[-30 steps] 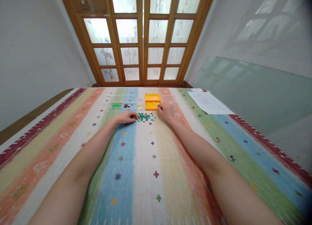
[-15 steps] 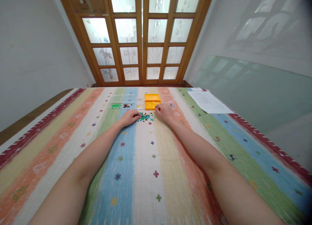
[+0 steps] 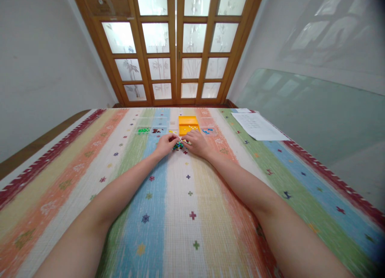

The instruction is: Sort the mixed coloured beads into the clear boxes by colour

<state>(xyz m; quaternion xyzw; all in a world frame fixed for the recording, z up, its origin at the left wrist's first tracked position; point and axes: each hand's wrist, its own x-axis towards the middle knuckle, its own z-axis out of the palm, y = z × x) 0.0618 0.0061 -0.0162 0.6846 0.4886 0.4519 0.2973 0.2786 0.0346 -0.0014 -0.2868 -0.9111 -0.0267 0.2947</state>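
A small heap of mixed green, blue and dark pieces [image 3: 178, 146] lies on the tablecloth between my hands. My left hand [image 3: 165, 145] is at the heap's left side, thumb and fingers pinched together; what they hold, if anything, is too small to name. From the right, my right hand [image 3: 197, 143] reaches over the heap with its fingertips drawn together, partly covering the pieces. Any piece between those fingers cannot be made out. Just beyond the hands stands an open orange box [image 3: 188, 120] with white pieces in its near part.
Clear boxes hold green pieces [image 3: 143, 130], brown pieces [image 3: 157, 130], yellow pieces [image 3: 172, 132] and blue pieces [image 3: 207, 131]. Printed paper [image 3: 258, 126] lies at the far right of the striped tablecloth [image 3: 180, 230]. Glazed wooden doors [image 3: 176, 77] stand behind the table.
My right hand has moved left and nearer, from the orange box's front edge to the heap, uncovering the blue pieces. My left hand has shifted slightly right, closer to the heap.
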